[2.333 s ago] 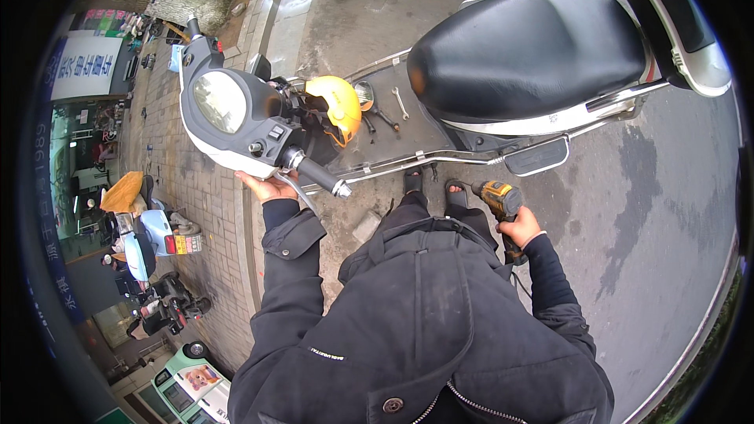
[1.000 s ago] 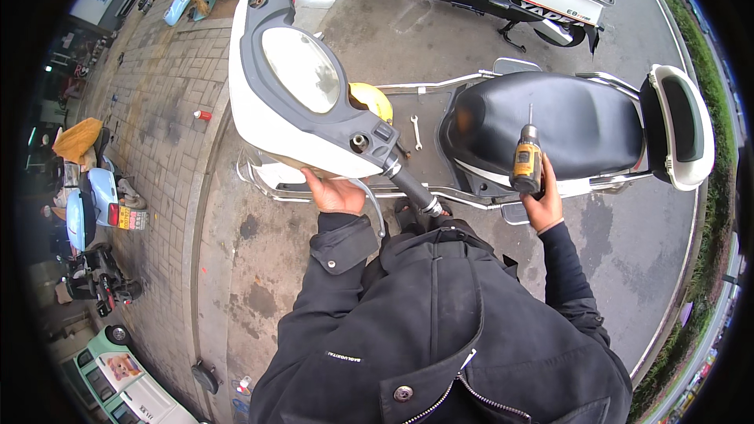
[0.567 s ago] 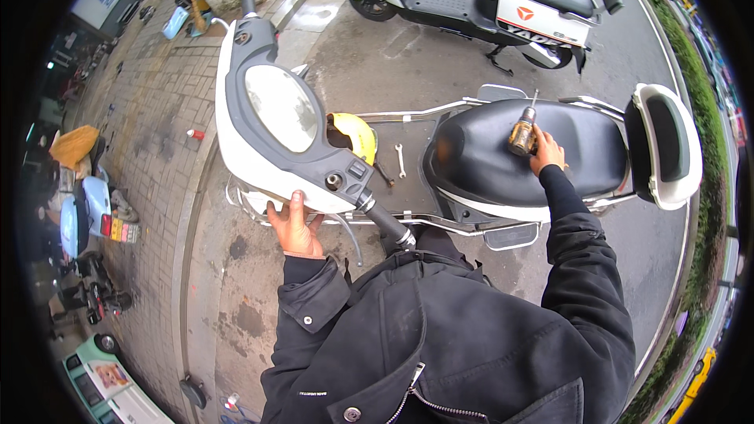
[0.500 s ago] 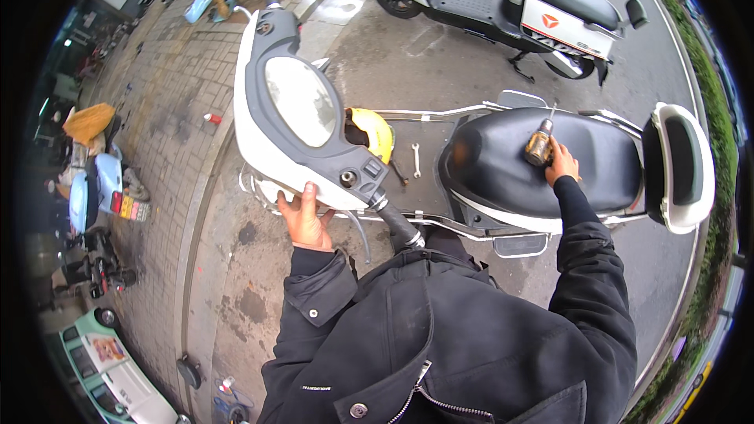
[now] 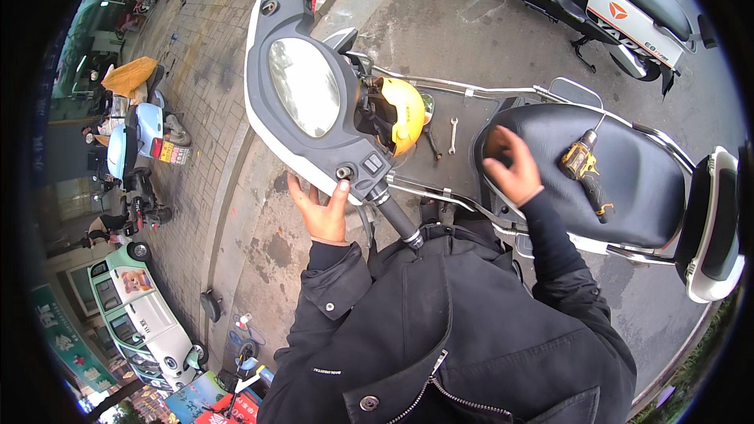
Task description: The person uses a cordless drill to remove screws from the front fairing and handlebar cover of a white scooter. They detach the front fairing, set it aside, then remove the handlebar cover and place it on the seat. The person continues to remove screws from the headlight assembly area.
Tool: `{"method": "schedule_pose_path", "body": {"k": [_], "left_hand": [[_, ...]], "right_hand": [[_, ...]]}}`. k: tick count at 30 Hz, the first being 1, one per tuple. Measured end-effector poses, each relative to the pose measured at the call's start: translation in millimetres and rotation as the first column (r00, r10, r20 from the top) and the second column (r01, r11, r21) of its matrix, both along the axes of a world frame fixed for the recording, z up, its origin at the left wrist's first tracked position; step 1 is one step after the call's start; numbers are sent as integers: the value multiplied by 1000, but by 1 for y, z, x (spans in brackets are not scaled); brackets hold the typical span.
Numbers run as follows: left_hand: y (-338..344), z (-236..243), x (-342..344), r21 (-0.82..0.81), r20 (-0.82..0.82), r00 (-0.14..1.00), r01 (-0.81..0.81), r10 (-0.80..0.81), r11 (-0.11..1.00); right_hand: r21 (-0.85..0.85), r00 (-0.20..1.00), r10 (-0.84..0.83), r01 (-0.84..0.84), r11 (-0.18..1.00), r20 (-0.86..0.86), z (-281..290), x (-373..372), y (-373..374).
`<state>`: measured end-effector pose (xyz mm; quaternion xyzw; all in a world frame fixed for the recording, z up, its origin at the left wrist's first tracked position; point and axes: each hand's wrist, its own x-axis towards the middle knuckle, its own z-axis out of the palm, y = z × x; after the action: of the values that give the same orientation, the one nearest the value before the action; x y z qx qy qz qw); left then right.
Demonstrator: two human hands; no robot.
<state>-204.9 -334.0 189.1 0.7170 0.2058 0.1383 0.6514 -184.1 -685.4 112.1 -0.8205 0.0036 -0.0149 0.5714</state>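
My left hand [image 5: 323, 208] grips the near edge of the scooter's grey-and-white handlebar cover [image 5: 263, 86], its thumb on top beside a small round metal fitting [image 5: 343, 173] and its other fingers partly hidden along the edge. An oval display [image 5: 305, 86] fills the middle of the cover. My right hand [image 5: 514, 166] is in the air over the front of the black seat [image 5: 542, 129], fingers apart and nothing in it. On that seat lies a yellow-and-black power drill [image 5: 580, 163] with a long bit, apart from my hand.
On the footboard lie a wrench [image 5: 453, 135] and a dark-handled tool [image 5: 433, 144], beside a yellow helmet [image 5: 404, 116]. Another white-and-black scooter [image 5: 620, 20] stands beyond. To the left are a light-blue scooter [image 5: 147, 133] and a small green-and-white car [image 5: 149, 314] past the kerb.
My right hand has let go of the drill, leaving it on the seat, and moved left. My left thumb now rests by the metal fitting. The view has shifted.
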Motion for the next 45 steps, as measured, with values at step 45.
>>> {"method": "schedule_pose_path", "body": {"k": [45], "left_hand": [[32,-37,1,-793,-132,977,-3,-167,609]], "right_hand": [[984,580,796,140,112,-173,0,7,181]]}}
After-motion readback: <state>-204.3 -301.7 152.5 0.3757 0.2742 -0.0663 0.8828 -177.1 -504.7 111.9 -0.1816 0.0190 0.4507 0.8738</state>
